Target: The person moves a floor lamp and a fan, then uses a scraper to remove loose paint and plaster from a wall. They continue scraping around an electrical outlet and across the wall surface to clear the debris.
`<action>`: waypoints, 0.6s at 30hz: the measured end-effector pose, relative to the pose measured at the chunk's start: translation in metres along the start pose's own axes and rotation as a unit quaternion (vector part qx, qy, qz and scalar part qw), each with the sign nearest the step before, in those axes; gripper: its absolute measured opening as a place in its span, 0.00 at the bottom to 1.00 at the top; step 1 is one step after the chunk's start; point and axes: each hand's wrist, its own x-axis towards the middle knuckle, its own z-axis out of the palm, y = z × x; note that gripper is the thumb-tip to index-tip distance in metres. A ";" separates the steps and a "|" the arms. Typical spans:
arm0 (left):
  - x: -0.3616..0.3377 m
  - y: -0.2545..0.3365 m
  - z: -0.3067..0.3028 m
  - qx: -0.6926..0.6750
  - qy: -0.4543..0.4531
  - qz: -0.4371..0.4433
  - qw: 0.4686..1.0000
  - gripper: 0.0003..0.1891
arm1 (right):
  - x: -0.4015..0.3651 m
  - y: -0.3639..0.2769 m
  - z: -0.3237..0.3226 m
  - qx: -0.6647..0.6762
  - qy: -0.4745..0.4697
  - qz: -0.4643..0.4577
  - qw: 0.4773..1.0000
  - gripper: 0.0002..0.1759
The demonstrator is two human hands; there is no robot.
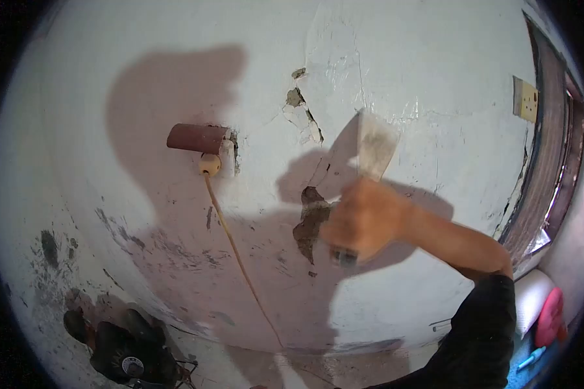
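Right hand point(363, 223), blurred, grasping a broad-bladed scraper point(377, 146) just right of the large plaster gap point(308, 227); the left hand's state cannot be told. The scraper's blade points upward, above and right of the gap; contact with the wall point(435, 52) is unclear. Smaller chips point(295, 98) lie above the gap; a reddish half-round ledge point(198, 137), to its upper left; a wall socket point(529, 104), far to its upper right.

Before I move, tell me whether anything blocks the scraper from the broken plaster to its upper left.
Nothing visible does: only wall shows between the scraper, gripped in the right hand, and the broken plaster.
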 end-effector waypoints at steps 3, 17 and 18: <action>0.002 -0.006 -0.007 -0.015 -0.002 -0.010 1.000 0.13 | -0.014 0.003 0.010 -0.016 -0.001 -0.020 1.000 0.13; 0.017 0.007 0.001 -0.018 -0.019 0.005 1.000 0.12 | -0.003 -0.009 -0.008 0.054 0.030 0.006 0.998 0.15; 0.016 0.001 -0.001 -0.018 -0.021 0.002 1.000 0.12 | -0.002 -0.008 -0.013 0.056 0.045 0.026 0.997 0.14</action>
